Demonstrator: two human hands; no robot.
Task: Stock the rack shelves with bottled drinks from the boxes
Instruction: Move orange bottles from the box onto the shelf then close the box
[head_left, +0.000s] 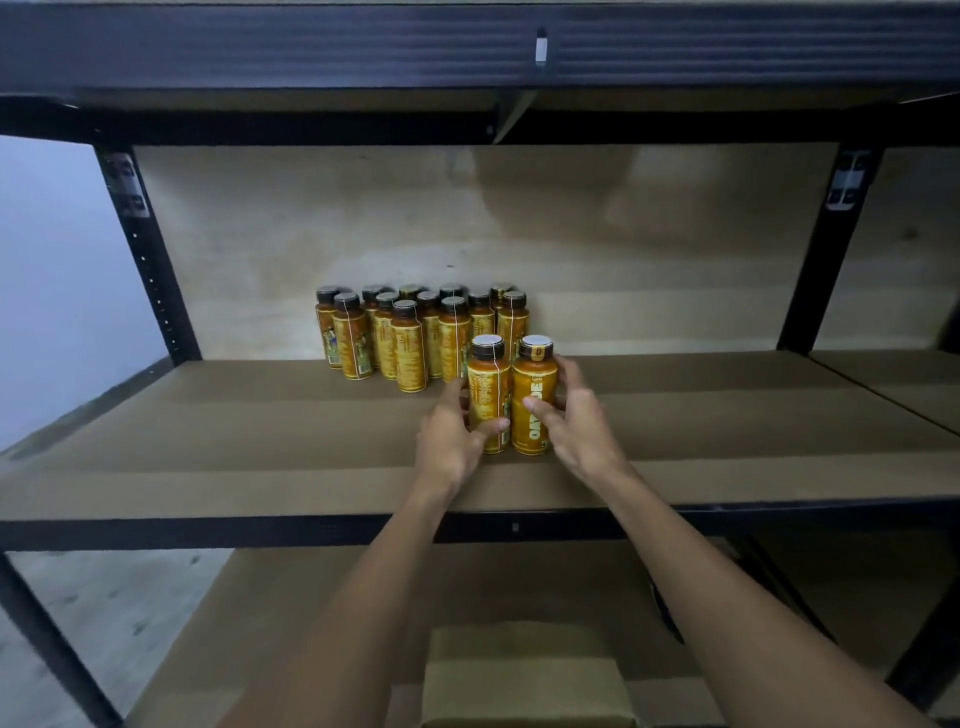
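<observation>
Head: left hand (449, 441) grips left bottle (488, 382), right hand (577, 422) grips right bottle (535, 376).

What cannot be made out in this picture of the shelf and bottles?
In the head view:
1. the back-row bottles: bodies hidden by the bottles in front; count unsure.
2. the right bottle: label partly covered by the right hand; the left bottle: print too small, left hand covers part.
3. the box on the lower shelf: cut off by the bottom edge; contents unseen.
</observation>
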